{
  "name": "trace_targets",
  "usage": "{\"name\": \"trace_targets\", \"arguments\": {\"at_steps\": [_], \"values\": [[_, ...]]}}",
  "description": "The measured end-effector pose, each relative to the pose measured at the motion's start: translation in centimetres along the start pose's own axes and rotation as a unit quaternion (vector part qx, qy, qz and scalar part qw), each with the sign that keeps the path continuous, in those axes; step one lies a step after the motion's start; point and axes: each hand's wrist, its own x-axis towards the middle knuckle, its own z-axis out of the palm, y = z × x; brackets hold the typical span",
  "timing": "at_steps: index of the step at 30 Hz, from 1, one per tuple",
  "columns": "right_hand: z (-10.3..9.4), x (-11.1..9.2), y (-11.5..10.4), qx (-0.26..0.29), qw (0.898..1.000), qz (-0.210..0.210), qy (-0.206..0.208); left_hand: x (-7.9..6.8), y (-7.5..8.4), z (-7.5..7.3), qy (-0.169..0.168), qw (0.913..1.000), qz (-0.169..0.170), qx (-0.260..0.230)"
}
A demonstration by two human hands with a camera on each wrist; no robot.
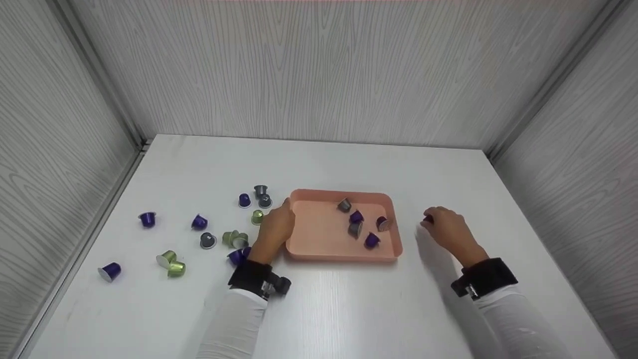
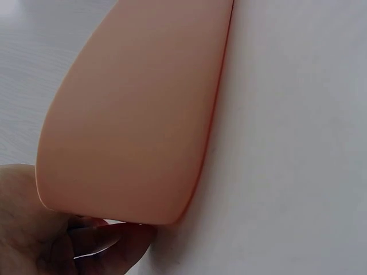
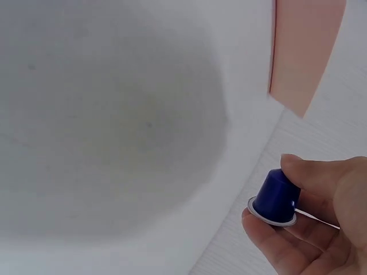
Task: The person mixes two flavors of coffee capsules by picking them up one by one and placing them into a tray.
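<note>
Between thumb and fingers of my right hand is a dark blue coffee capsule with a silver rim, held to the right of the salmon-pink tray. The left hand grips the tray's left end; in the left wrist view, its thumb side and curled fingers lie against that end wall. Inside the tray, toward its right, lie several capsules: purple ones such as this purple capsule, and grey ones such as this grey capsule.
Left of the tray, loose capsules lie scattered on the white table: a purple capsule, a green capsule, a grey capsule and several more. Some are close by the left wrist. Wood-grain panels stand behind and at both sides.
</note>
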Motion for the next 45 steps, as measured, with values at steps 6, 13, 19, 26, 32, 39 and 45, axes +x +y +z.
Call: {"name": "trace_targets", "arguments": {"at_steps": [6,13,19,26,32,39,45], "values": [[-0.4,1.5,-2.2,0.010,1.000,0.005,-0.008,0.0,-0.1,0.0,0.003,1.0000,0.000,-0.002],[-0.2,2.8,-4.5,0.020,0.999,-0.031,0.020,0.2,-0.1,-0.1,-0.002,1.0000,-0.004,0.001],[0.1,4.0,-6.3,0.026,0.998,-0.053,0.011,0.1,-0.1,-0.1,0.005,1.0000,0.002,0.001],[0.5,5.4,-7.7,0.033,0.998,-0.043,-0.016,0.0,-0.2,0.1,0.011,0.9999,0.001,0.001],[1.0,6.6,-8.7,0.021,0.997,-0.021,-0.066,0.0,-0.2,0.1,0.016,0.9998,-0.006,-0.014],[1.8,7.5,-9.9,0.015,0.995,-0.017,-0.095,0.0,0.1,-0.1,0.009,0.9997,-0.010,-0.022],[2.5,7.9,-10.6,0.026,0.992,-0.005,-0.123,0.0,0.1,0.0,0.000,0.9996,-0.020,-0.021]]}}
